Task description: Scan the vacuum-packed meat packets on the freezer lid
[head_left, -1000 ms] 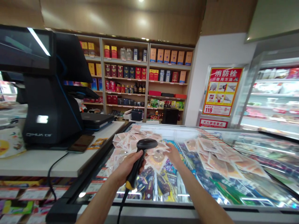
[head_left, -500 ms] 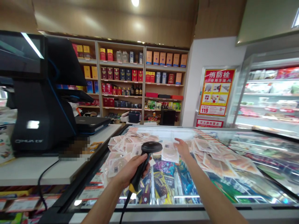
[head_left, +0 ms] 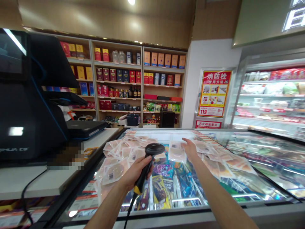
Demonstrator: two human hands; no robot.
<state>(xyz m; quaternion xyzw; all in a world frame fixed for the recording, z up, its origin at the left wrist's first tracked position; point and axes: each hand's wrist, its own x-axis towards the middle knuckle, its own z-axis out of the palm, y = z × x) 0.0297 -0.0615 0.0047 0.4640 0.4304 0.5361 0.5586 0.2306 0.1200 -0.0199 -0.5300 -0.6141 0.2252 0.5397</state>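
A black barcode scanner [head_left: 142,173] with a yellow base and a trailing cable is wrapped in the fingers of my left hand [head_left: 137,171]. Its head tilts toward a flat clear packet [head_left: 177,152] with a small barcode label. My right hand [head_left: 190,149] grips this packet at its right edge, over the glass top of a freezer [head_left: 171,135]. Similar packets [head_left: 116,170] lie in an overlapping pile on the left of the glass. Another pile of packets [head_left: 218,160] spreads out to the right of my right hand.
On the left, a black checkout terminal [head_left: 35,114] stands on a white counter [head_left: 30,183]. Colourful wrapped goods [head_left: 162,190] show through the freezer glass. Behind are shelves of boxes [head_left: 119,76], a red fire-hydrant notice [head_left: 214,93] and a lit refrigerated display [head_left: 274,98] at right.
My view has turned slightly right. My right hand has drawn the packet a little to the right, away from the scanner. My left hand keeps its hold on the scanner.
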